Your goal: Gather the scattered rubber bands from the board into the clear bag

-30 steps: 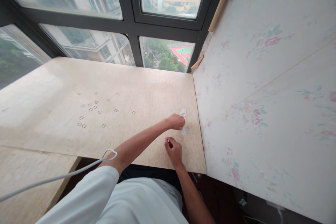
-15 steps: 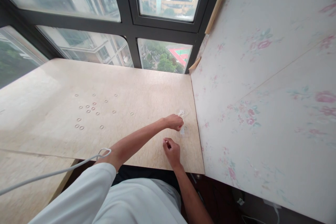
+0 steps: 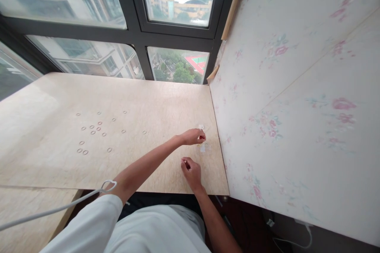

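Observation:
My left hand (image 3: 194, 136) reaches across to the right side of the table, above a clear plastic bag (image 3: 204, 148). Its fingertips are curled together in a pinch, and whatever they hold, if anything, is too small to make out. Beside the bag, just under this hand, lies a small yellowish ring (image 3: 198, 145). A small white piece (image 3: 201, 127) shows beyond the fingers. Nearer my body, my right hand (image 3: 192, 173) is closed, thumb against forefinger, pointing up and left. Anything in that pinch cannot be made out.
Several thin rings (image 3: 93, 132) lie scattered on the left part of the pale table (image 3: 166, 106). A floral-papered wall (image 3: 285, 126) bounds the right side, and dark-framed windows (image 3: 175, 39) the far side. A white cable (image 3: 59, 208) runs near my left elbow.
My left hand has turned slightly over the bag, with more of its fingertips showing. The yellowish ring beside the bag has come into sight. The whole view has shifted a little.

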The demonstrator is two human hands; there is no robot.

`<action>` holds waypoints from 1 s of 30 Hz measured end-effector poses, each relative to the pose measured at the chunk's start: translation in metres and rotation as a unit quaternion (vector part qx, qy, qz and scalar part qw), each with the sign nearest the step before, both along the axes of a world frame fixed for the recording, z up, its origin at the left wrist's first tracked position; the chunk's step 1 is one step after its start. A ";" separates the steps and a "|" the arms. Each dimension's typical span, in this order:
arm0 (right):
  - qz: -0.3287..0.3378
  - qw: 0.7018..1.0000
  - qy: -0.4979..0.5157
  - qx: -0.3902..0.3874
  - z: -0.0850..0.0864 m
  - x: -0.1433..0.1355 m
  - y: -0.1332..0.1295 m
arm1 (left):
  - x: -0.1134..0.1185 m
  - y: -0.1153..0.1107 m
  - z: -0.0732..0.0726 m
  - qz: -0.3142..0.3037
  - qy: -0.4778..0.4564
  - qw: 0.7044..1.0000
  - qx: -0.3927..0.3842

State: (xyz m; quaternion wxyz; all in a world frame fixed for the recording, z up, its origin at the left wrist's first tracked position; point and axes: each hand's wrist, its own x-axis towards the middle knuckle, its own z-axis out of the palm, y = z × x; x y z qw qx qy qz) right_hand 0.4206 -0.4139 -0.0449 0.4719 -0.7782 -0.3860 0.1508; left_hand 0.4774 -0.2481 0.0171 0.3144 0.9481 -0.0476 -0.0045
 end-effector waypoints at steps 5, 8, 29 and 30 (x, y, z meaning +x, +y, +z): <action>0.000 1.000 -0.003 -0.001 -0.001 0.001 0.000 | 0.009 -0.014 -0.012 0.003 0.001 1.000 -0.006; 0.002 1.000 -0.002 -0.001 0.000 0.001 -0.001 | 0.009 -0.017 -0.017 0.016 0.000 1.000 -0.012; 0.013 1.000 -0.008 -0.009 -0.002 -0.002 -0.004 | -0.169 0.002 -0.032 0.410 -0.048 0.897 -0.159; 0.015 1.000 -0.008 -0.012 -0.002 -0.002 -0.004 | -0.179 0.003 -0.032 0.422 -0.052 0.891 -0.158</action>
